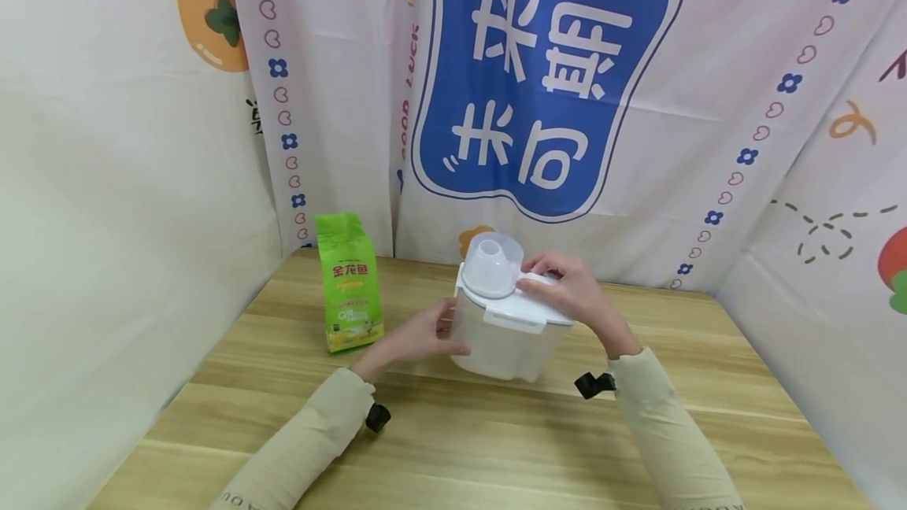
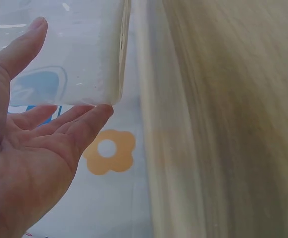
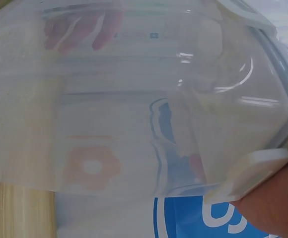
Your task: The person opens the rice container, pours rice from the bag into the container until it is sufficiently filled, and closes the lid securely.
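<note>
A translucent storage container [image 1: 496,349] with a white lid [image 1: 546,301] is tilted over the middle of the table. On its lid sits a clear measuring cup [image 1: 491,270], upside down. My right hand [image 1: 575,293] grips the lid at its right rear; in the right wrist view its fingers [image 3: 275,196] press beside a white clip. My left hand [image 1: 421,334] holds the container's left side, thumb at the front wall. The left wrist view has its fingertips [image 2: 104,110] touching the edge of the clear body [image 2: 84,54]. A powdery whitish haze marks the container's lower wall.
A green packaged bag [image 1: 350,282] stands upright on the wooden table [image 1: 453,447], left of the container. Printed cloth [image 1: 340,61] hangs along the table's back edge and both sides.
</note>
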Available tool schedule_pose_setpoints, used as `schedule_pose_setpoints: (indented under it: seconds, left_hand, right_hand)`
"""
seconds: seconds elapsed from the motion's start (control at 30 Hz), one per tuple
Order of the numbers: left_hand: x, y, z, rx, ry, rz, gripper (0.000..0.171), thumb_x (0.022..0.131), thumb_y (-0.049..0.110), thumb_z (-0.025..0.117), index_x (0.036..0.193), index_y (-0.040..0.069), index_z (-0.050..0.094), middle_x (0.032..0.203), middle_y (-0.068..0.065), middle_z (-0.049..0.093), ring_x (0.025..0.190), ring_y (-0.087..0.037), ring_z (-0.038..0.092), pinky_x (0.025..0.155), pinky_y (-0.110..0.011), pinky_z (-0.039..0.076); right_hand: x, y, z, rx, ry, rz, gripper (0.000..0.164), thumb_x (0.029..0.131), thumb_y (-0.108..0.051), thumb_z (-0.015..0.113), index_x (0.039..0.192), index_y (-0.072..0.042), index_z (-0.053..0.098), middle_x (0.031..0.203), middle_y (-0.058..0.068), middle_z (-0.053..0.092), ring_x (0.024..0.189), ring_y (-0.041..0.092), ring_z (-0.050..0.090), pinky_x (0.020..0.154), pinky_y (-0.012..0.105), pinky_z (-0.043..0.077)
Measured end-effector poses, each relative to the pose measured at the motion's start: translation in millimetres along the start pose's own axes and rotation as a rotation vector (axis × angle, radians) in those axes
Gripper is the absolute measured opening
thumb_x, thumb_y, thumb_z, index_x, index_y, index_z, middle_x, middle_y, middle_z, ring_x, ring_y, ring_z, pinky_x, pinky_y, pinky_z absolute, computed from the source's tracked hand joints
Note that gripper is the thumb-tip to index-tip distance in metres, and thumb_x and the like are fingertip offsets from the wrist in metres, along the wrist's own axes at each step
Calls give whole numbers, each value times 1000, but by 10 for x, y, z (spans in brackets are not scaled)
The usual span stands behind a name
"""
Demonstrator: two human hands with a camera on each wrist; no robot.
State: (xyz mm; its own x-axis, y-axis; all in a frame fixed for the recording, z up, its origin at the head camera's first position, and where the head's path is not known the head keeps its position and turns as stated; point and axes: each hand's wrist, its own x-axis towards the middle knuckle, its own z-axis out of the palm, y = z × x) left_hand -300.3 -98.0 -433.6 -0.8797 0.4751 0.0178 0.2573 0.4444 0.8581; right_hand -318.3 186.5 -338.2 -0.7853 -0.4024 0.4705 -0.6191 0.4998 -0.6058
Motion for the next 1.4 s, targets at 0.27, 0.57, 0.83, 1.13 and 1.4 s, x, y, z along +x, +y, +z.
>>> schedule_pose_setpoints:
  seconds: [0.27,0.57,0.83,1.13,1.4]
  left_hand:
    - [22,-65,41,-30,-10,13,100,77,39,83,151,3,27,150,-20,43,134,-35,48,109,-46,45]
    - [85,-164,72,-74,-40,63,94,78,28,84,151,6,29,148,-16,46,132,-34,51,106,-43,49]
    - [70,-178,91,-67,-41,51,93,78,29,84,150,4,31,146,-17,48,131,-34,52,105,-43,49]
    - [67,-196,97,-24,-51,54,88,79,31,83,148,5,34,145,-17,50,131,-33,52,105,-44,48]
    - [56,-194,72,-22,-78,45,89,83,34,78,152,7,28,145,-16,49,130,-31,52,105,-43,49]
  right_hand:
    - [-2,10,46,-14,-35,20,18,83,-26,79,79,-13,68,103,5,73,101,23,65,90,36,49]
    - [1,33,96,-37,-52,-2,18,83,-24,80,80,-12,68,101,5,73,100,23,66,90,39,51]
    - [-4,66,123,-45,-74,-4,17,84,-26,79,81,-13,68,102,5,73,99,23,64,91,42,51]
    - [8,30,108,-91,-105,8,17,86,-29,76,85,-14,69,105,5,72,100,23,63,90,39,50]
    - [-9,15,70,-135,-113,-44,14,88,-26,75,89,-12,70,107,7,72,102,25,65,94,44,52]
